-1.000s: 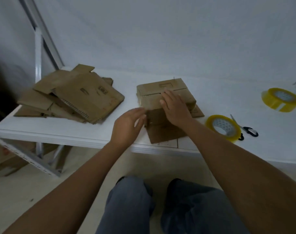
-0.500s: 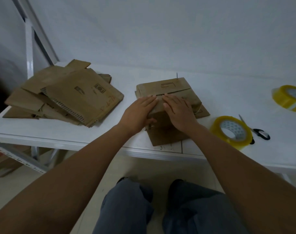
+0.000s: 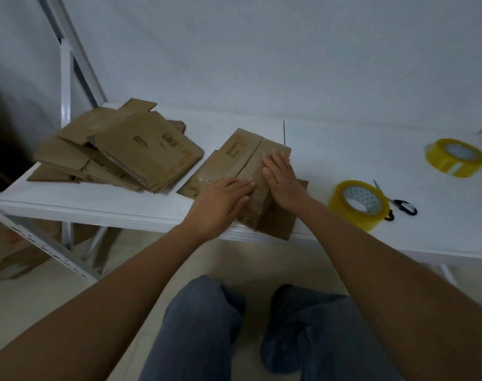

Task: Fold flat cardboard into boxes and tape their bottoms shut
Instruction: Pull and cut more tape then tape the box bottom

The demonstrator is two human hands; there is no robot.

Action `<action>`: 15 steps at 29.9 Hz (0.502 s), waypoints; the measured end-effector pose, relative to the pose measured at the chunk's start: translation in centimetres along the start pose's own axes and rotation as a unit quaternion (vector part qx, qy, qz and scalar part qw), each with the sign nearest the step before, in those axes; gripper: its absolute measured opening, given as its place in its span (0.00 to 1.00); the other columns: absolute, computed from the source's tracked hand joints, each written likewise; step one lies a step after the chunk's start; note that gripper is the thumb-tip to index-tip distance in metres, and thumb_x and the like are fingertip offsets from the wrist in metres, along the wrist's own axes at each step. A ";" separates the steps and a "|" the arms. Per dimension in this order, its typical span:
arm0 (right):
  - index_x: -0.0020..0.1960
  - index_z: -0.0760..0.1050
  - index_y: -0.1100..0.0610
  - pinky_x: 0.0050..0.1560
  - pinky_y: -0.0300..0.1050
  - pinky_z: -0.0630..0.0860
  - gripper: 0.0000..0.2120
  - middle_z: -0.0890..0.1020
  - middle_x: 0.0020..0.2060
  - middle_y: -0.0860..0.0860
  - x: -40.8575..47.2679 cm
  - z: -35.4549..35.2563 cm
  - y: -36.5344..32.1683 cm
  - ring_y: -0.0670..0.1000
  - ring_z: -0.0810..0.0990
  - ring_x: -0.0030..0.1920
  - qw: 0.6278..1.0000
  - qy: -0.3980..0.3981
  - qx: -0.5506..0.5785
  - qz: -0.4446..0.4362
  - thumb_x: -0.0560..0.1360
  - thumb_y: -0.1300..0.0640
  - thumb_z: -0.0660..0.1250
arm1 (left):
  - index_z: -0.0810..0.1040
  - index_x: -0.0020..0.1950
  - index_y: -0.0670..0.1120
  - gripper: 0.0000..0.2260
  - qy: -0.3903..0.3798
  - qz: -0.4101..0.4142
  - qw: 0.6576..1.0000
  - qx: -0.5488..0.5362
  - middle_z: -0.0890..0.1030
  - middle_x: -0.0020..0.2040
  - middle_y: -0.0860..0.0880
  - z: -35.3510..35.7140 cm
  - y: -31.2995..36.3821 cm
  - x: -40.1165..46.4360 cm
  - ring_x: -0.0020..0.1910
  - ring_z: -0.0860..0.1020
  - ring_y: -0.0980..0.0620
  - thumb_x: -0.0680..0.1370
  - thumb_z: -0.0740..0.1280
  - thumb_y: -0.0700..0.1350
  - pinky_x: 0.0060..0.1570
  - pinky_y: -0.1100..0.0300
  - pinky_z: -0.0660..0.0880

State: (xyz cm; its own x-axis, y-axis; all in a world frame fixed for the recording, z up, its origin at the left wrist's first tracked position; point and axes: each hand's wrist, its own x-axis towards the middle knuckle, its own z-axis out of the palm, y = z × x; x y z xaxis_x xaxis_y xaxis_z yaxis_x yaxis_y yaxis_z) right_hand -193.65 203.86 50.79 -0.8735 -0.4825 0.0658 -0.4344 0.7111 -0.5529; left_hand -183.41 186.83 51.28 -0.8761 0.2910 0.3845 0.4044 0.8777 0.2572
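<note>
— How many rolls of yellow tape are on the white table (image 3: 330, 149)?
— Two: one near roll (image 3: 358, 204) beside the scissors (image 3: 395, 201), one far roll (image 3: 455, 156) at the right.
— Scissors?
— One pair.
— Boxes being folded?
— One cardboard box (image 3: 250, 166), with two hands on it, the left hand (image 3: 220, 205) and the right hand (image 3: 282, 180).
— And flat cardboard?
— One pile (image 3: 119, 149) at the left; its sheets overlap too much to count

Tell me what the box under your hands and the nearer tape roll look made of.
Box: brown corrugated cardboard, matte; fluted edges show on the flat stack beside it. Nearer tape roll: glossy yellowish clear film, probably plastic, on a pale printed core, likely card.
</note>
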 end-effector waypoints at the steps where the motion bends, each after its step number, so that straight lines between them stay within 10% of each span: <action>1: 0.77 0.50 0.57 0.72 0.42 0.37 0.24 0.45 0.77 0.53 -0.4 0.1 0.1 0.51 0.39 0.76 1.000 -0.003 -0.001 -0.010 0.83 0.50 0.43 | 0.71 0.70 0.46 0.24 -0.015 -0.003 1.000 -0.014 0.73 0.69 0.48 -0.3 -0.5 0.4 0.68 0.69 0.50 0.81 0.48 0.55 0.68 0.53 0.64; 15: 0.74 0.62 0.51 0.71 0.40 0.54 0.26 0.64 0.74 0.46 -5.1 0.2 0.8 0.41 0.53 0.74 0.986 0.049 -0.056 -0.151 0.79 0.45 0.59 | 0.57 0.74 0.51 0.27 -0.075 0.046 0.996 0.032 0.65 0.74 0.47 0.1 -3.1 1.0 0.74 0.62 0.47 0.79 0.43 0.63 0.72 0.51 0.58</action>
State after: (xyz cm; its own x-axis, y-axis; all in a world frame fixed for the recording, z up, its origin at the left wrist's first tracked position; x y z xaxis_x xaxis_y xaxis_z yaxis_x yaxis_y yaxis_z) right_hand -189.51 206.80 49.86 -0.7146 -0.6334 0.2969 -0.6954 0.5969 -0.4003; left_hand -185.61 184.44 50.76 -0.8671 0.4207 0.2666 0.4718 0.8654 0.1688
